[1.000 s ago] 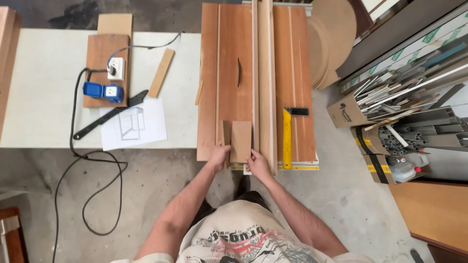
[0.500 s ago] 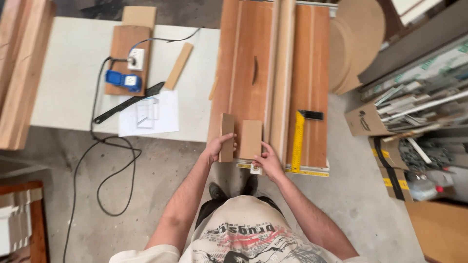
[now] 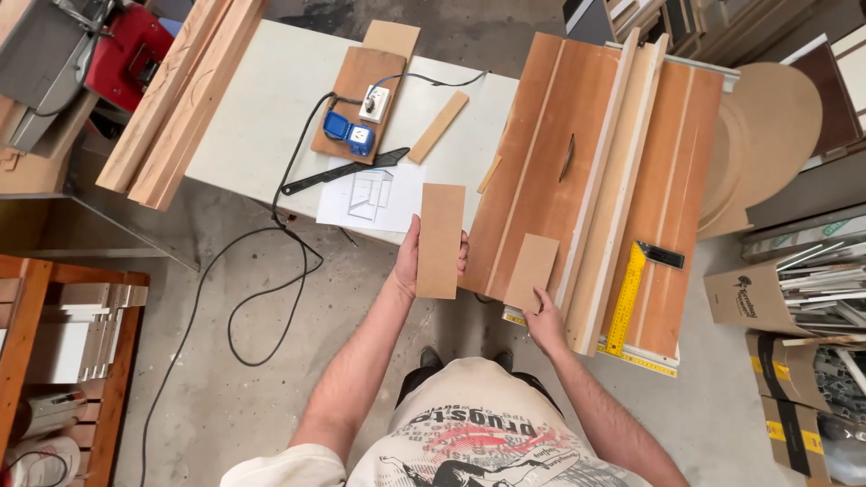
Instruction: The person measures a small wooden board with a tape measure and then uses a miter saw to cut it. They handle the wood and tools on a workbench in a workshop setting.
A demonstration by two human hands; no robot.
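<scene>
My left hand (image 3: 410, 261) grips a flat rectangular brown board (image 3: 440, 240) and holds it in the air, just left of the saw sled (image 3: 541, 162). My right hand (image 3: 544, 320) rests on the near end of a smaller brown board (image 3: 532, 271) that lies on the wooden sled beside its upright fence (image 3: 613, 198). A yellow square ruler (image 3: 629, 298) lies on the sled to the right of that hand.
A pale workbench (image 3: 271, 108) carries a paper drawing (image 3: 370, 194), a black blade-like tool (image 3: 343, 171), a wood strip (image 3: 437, 126) and a blue-and-white socket block (image 3: 356, 122) with a black cable (image 3: 262, 298). Long timbers (image 3: 176, 99) lie left, cardboard boxes (image 3: 758, 293) right.
My left hand has lifted one board off the sled and carried it left. The right hand stays on the other board. The view has shifted left.
</scene>
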